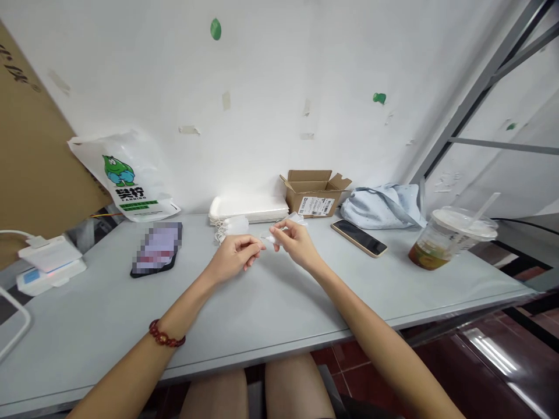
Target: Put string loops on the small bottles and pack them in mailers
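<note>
Over the middle of the table (279,308), my two hands meet with their fingertips a short way apart. My right hand (297,244) is closed around a small white tapered piece (269,239), whose thin tip points at the left hand. Thumb and fingers of my left hand (236,255) are pinched together; whatever they hold is too small to make out. Just behind the left hand lies a bundle of white tags with strings (232,228). A stack of flat white sheets or sleeves (248,208) sits behind that, against the wall.
An open cardboard box (312,195), a light blue cloth bag (379,205), a dark phone (360,237) and a lidded drink cup (441,238) stand to the right. Leftward are a lit phone (158,249), a white plastic bag (131,180) and white charging blocks (50,262) with cables.
</note>
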Demonstrator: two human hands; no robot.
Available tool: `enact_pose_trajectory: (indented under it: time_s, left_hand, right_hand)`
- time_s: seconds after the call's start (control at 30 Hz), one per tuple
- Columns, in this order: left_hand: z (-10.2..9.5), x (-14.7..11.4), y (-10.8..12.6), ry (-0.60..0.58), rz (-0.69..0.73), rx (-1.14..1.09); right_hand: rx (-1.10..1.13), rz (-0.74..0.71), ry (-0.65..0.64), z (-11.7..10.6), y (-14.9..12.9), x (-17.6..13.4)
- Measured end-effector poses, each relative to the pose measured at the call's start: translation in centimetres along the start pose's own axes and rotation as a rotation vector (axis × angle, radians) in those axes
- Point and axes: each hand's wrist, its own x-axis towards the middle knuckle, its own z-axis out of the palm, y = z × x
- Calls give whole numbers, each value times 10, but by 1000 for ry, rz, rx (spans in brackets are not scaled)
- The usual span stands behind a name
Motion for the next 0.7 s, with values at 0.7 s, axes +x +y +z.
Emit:
enact_pose_trajectory:
  time_s: [0.7]
  left_hand:
    - [-5, 2, -11, -33, 6, -119]
  right_hand:
    - [70, 48, -120, -9, -3, -1]
